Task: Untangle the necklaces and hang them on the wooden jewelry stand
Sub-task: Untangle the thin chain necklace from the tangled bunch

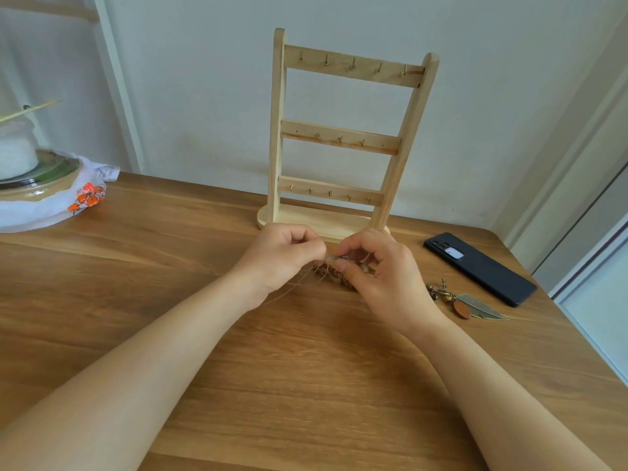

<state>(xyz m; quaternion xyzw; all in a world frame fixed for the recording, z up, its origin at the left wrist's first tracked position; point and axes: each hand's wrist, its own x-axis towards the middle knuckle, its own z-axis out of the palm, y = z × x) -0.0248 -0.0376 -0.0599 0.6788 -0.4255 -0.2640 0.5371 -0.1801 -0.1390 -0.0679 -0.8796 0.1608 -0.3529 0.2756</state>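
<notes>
Zero hung yet. Checked wooden jewelry stand [339, 137]: upright at far side of table [306, 368], three bars of hooks [353, 64], nothing on any of them.

Looks like mid-untangle. Left hand [282, 256] and right hand [384, 277] close together just in front of the stand base, both pinching into tangle of necklaces [324, 270]: thin brown cords plus some beads, bunched between the fingertips, loose strands trailing toward the table under the left hand.

Left grip: thumb and forefinger narrow, pinched on a cord. Right grip: thumb and forefinger pinched on the beaded part, other fingers loosely curled.

Can't count the necklaces in the bundle; too knotted, partly hidden by fingers.

Feather pendant [475, 305] with beads and a brown oval tag lying flat to the right, near dark phone [482, 268], well apart from both hands. Can't tell whether tied into the tangle by a cord or already free.

Estimate: early. Remaining: separate the cords, then hang each on a hook. Risk: thin cord snagging on beads.
</notes>
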